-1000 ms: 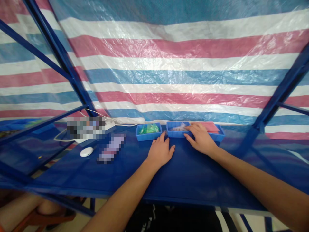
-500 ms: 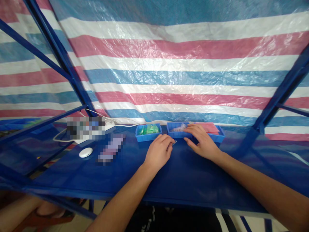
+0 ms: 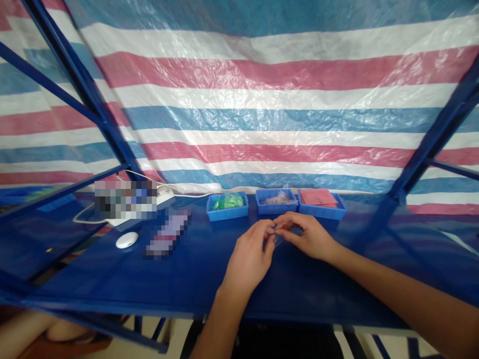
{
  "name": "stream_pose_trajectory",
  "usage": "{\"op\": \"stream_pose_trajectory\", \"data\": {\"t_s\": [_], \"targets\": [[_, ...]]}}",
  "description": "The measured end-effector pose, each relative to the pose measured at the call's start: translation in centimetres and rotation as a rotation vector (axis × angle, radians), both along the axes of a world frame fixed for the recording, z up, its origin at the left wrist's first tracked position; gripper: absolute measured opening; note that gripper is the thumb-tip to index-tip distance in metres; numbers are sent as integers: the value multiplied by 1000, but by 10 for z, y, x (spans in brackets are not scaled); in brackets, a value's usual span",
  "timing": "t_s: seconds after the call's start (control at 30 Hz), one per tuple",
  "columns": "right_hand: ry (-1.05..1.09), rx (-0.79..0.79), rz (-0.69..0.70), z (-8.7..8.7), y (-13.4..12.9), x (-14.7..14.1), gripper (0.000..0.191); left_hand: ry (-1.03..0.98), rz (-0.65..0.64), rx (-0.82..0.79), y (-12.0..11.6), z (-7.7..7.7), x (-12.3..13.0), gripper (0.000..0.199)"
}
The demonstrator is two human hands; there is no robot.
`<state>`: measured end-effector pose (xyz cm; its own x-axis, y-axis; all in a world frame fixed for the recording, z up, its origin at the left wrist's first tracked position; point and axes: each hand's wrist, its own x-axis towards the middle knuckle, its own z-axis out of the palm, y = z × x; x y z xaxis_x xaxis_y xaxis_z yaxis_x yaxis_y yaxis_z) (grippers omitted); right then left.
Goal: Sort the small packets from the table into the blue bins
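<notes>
My left hand (image 3: 251, 254) and my right hand (image 3: 307, 235) meet at their fingertips above the blue table (image 3: 299, 284). Between them is a small clear plastic piece (image 3: 277, 240), pinched by the fingers of both hands. Behind the hands stand three blue bins in a row: the left bin (image 3: 228, 214) has green packets, the middle bin (image 3: 277, 208) holds clear plastic pieces, and in the right bin (image 3: 329, 213) lie red cards (image 3: 318, 197).
A round white case (image 3: 126, 240) and a blurred flat object (image 3: 168, 233) lie on the left, near a white power strip (image 3: 138, 212) with cables. Blue metal posts frame both sides. Another person's arm (image 3: 26, 334) shows at the lower left.
My right hand has come down and left from the middle bin to my left hand, and its fingers have closed on the plastic. The red cards are no longer partly covered.
</notes>
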<state>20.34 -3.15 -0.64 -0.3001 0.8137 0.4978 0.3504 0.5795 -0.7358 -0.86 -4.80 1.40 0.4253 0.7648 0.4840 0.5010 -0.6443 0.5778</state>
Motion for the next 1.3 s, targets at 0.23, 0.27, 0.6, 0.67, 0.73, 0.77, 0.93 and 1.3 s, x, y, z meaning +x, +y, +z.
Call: {"op": "stream_pose_trajectory", "data": {"t_s": [0.23, 0.27, 0.6, 0.67, 0.73, 0.77, 0.93, 1.3], "targets": [[267, -186, 35, -8, 3, -6, 33, -329, 75, -266, 11, -18, -10, 28], [207, -145, -4, -7, 4, -3, 30, -351, 84, -264, 12, -19, -12, 23], [-730, 281, -272, -1, 28, 55, 35, -167, 169, -114, 6, -15, -17, 19], [-803, 253, -257, -4, 30, 55, 39, -168, 162, -115, 8, -16, -15, 17], [-830, 234, -244, -5, 30, 53, 38, -199, 159, -128, 10, -18, -15, 17], [-831, 231, -236, -5, 30, 51, 37, -217, 158, -141, 12, -20, -15, 16], [-836, 241, -218, -4, 29, 48, 29, -205, 172, -211, 13, -27, -13, 17], [-604, 334, -240, -2, 26, 38, 29, -44, 206, 8, 54, 14, 2, 14]]}}
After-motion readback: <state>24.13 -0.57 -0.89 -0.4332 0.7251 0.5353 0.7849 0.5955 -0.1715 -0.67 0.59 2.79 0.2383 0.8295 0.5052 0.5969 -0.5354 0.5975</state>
